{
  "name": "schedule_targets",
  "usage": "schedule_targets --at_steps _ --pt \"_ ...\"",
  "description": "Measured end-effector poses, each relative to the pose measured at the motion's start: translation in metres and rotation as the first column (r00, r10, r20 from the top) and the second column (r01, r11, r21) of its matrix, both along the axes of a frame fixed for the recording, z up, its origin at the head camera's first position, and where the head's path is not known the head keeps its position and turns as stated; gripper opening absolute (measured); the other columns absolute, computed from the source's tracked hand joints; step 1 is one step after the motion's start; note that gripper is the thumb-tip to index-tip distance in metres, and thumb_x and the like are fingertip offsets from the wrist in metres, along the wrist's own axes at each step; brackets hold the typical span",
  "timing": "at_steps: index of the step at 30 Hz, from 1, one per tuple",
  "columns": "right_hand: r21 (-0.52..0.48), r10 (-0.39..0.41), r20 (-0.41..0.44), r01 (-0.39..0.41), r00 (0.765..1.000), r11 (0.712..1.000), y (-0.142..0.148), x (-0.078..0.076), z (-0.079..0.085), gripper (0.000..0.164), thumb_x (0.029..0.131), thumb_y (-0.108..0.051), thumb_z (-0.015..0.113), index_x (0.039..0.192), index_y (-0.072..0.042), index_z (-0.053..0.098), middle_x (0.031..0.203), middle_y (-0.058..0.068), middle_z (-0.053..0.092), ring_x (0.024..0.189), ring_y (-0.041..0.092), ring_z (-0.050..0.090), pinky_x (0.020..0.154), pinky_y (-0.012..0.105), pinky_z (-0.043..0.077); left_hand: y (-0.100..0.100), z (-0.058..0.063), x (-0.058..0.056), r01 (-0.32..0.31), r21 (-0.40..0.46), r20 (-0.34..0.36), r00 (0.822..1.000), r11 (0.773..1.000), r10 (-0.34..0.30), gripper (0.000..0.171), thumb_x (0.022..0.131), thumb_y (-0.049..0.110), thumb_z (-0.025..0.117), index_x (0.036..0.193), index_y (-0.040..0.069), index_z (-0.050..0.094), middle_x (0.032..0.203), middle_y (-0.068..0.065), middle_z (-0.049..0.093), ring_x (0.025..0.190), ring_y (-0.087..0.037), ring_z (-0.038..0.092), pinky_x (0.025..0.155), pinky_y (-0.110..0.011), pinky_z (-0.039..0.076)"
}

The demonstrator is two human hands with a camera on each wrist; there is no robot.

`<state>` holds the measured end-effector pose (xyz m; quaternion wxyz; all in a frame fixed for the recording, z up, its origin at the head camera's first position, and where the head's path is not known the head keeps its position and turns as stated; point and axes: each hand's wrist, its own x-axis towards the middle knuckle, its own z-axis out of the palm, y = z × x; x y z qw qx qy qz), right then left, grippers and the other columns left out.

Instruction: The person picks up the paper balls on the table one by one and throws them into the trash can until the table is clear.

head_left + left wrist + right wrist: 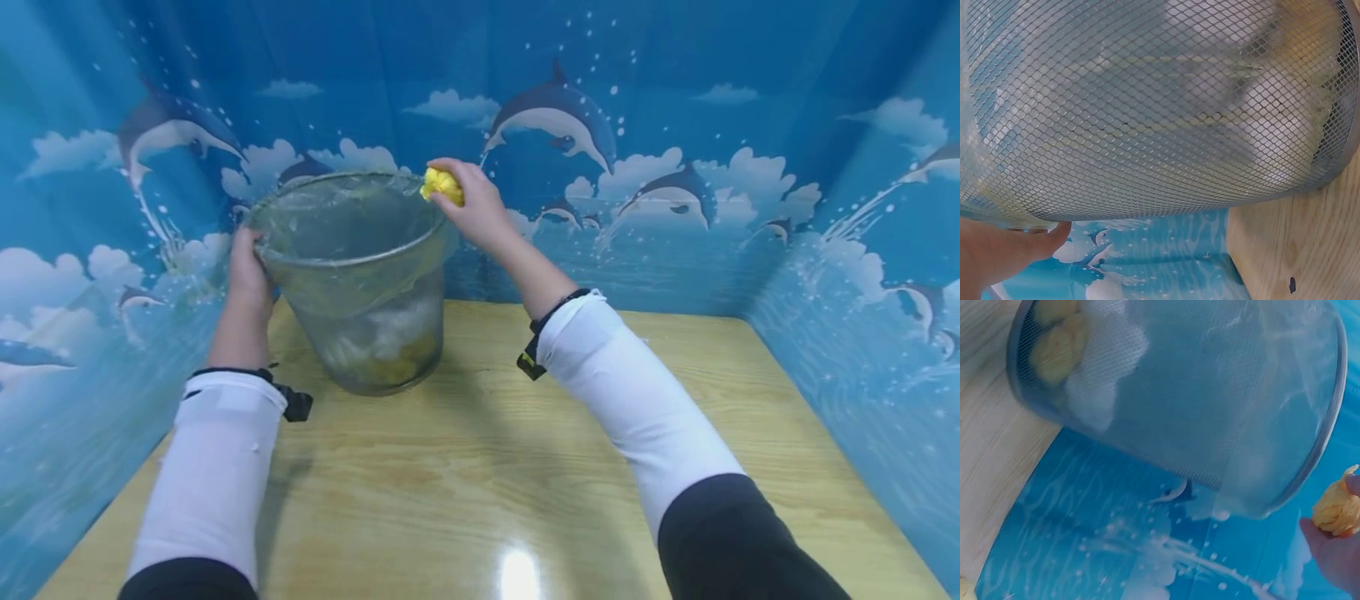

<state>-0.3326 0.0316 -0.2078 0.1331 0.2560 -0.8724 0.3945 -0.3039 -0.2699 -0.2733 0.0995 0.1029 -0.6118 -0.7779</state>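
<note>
A mesh wastebasket (360,325) with a thin, see-through yellowish liner (337,287) folded over its rim stands at the back left of the table. My left hand (250,267) grips its upper left side just below the rim; in the left wrist view that hand (1016,250) shows only in part. White and yellow crumpled pieces (1054,353) show through the mesh near the bottom. At the rim's right side, my right hand (476,204) pinches a crumpled yellow paper ball (441,187) between thumb and fingers. The right wrist view has the ball (1338,506) beside the rim.
The wood-grain table (420,475) runs back to a blue curtain (675,267) printed with dolphins, which also hangs at both sides. A glare spot shines near the table's front. Part of a pale yellow thing (965,592) shows at the right wrist view's lower left corner.
</note>
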Motion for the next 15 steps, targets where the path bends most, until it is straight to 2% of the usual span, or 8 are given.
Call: schedule_targets --at_steps 5,7,8,15 --pt "0.069 -0.009 -0.03 0.011 0.999 0.998 -0.02 0.004 -0.002 0.045 0.099 -0.024 0.055 0.142 -0.016 0.047 0.143 0.009 0.047 0.123 0.021 0.05 0.098 0.032 0.045 0.0 0.0 0.0 -0.004 -0.014 0.013 1.0 1.0 0.004 0.067 0.097 0.038 0.03 0.157 0.031 0.002 0.161 0.016 -0.017 0.147 -0.004 0.002 0.114 -0.022 0.013" --pt "0.093 0.0 -0.042 0.004 0.999 0.996 -0.026 0.006 -0.003 0.045 0.099 -0.024 0.055 0.143 -0.017 0.046 0.145 0.008 0.045 0.126 0.021 0.049 0.099 0.03 0.045 0.0 0.0 0.0 -0.009 -0.035 0.029 1.0 0.999 0.01 0.069 0.096 0.039 0.029 0.156 0.031 -0.004 0.159 0.017 -0.022 0.146 -0.004 -0.017 0.118 -0.027 0.006" --pt "0.103 0.008 -0.049 -0.003 0.999 0.995 -0.029 0.007 -0.004 0.045 0.099 -0.024 0.054 0.143 -0.017 0.046 0.146 0.008 0.044 0.128 0.021 0.047 0.1 0.03 0.044 0.001 0.0 -0.001 -0.011 -0.039 0.031 0.999 0.999 0.012 0.069 0.096 0.039 0.029 0.156 0.031 -0.005 0.159 0.017 -0.022 0.146 -0.005 -0.019 0.118 -0.028 0.005" --pt "0.163 0.089 -0.073 -0.076 0.993 0.984 -0.043 0.008 -0.005 0.045 0.1 -0.024 0.054 0.143 -0.016 0.046 0.147 0.006 0.044 0.13 0.02 0.045 0.099 0.027 0.044 -0.001 0.002 -0.001 -0.014 -0.023 0.006 1.0 1.0 0.015 0.067 0.096 0.038 0.03 0.157 0.03 0.003 0.16 0.018 -0.019 0.147 -0.003 -0.013 0.117 -0.027 0.009"
